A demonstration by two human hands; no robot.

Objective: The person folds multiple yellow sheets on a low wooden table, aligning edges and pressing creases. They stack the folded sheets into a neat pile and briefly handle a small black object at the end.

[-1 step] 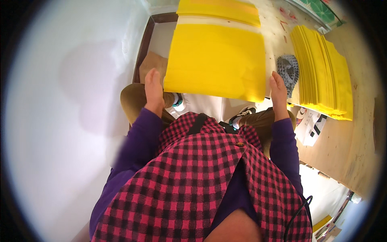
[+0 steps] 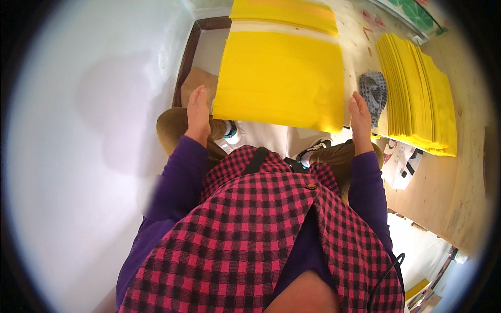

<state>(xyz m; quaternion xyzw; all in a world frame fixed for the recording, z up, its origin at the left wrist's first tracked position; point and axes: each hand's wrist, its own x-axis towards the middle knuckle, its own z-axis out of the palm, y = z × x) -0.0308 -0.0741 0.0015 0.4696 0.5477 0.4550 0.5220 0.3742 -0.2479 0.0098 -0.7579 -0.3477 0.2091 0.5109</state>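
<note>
A flat yellow sheet or stack of sheets (image 2: pixel 279 81), apparently fabric, lies on the wooden table in front of me. My left hand (image 2: pixel 198 116) is held upright just beyond its near left corner, fingers stretched and palm turned inward. On the other side, my right hand (image 2: pixel 360 121) mirrors it, fingers straight and a small gap from the yellow edge. Neither hand holds anything. Behind lies another yellow pile (image 2: pixel 284 15), its top cut off by the picture's edge.
At right a thick stack of yellow pieces (image 2: pixel 417 96) leans in layers on the table (image 2: pixel 438 198). Between it and my right hand lies a grey, bumpy patterned item (image 2: pixel 372 94). A white bag (image 2: pixel 402 164) shows below. A pale wall (image 2: pixel 94 156) stands close at left.
My left hand has shifted very slightly outward, away from the yellow sheet's edge. My right hand and the yellow stacks look practically unmoved.
</note>
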